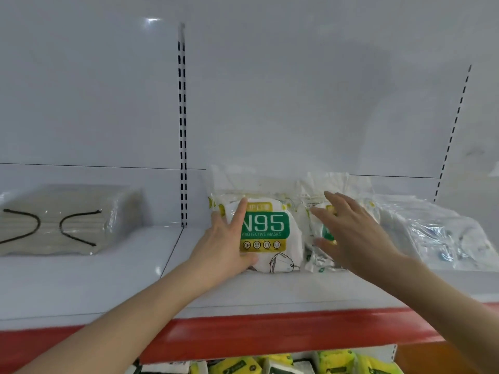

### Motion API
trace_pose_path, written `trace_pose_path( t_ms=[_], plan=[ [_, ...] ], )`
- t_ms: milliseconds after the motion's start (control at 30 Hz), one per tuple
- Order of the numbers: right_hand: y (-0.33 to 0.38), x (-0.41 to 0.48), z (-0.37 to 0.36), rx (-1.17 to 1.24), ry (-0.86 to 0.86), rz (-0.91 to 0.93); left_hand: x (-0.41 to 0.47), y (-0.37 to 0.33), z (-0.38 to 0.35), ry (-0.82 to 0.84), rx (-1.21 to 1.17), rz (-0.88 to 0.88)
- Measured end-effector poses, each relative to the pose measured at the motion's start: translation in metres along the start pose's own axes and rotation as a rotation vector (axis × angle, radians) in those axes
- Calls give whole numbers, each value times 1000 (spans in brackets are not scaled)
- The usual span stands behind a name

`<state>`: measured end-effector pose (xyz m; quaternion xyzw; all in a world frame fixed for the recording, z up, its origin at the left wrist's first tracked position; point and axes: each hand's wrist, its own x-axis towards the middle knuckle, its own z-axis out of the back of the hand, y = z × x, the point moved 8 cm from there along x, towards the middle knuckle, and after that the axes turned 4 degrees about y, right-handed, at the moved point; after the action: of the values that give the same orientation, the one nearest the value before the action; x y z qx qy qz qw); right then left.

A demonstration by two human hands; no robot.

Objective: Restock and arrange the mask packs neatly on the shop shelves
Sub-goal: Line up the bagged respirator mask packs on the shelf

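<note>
Glossy clear plastic on the N95 mask pack (266,233), crinkly film on the beige mask stack (62,220), smooth white shelf (81,279)

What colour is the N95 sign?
The N95 sign is green with white letters, head view.
</note>
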<state>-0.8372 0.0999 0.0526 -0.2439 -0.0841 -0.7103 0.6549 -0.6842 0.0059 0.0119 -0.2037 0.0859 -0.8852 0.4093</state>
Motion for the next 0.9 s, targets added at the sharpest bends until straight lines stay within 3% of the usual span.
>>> trace_pose_path(
  t_ms=[100, 200, 300, 533, 900],
  plan=[
    [34, 11, -1, -42, -129, 235, -8, -2, 11, -61, -143, -28],
    [62, 23, -18, -146, -110, 356, -5, 18, 41, -306, -490, 51],
    [73, 32, -31, -164, -76, 399, 19, 41, 41, -316, -804, 162],
    [79, 47, -38, -91, -68, 375, 49, 44, 24, -187, -937, 21],
    [83, 53, -49, -136, -225, 363, 51, 44, 25, -202, -748, 36]
  ],
)
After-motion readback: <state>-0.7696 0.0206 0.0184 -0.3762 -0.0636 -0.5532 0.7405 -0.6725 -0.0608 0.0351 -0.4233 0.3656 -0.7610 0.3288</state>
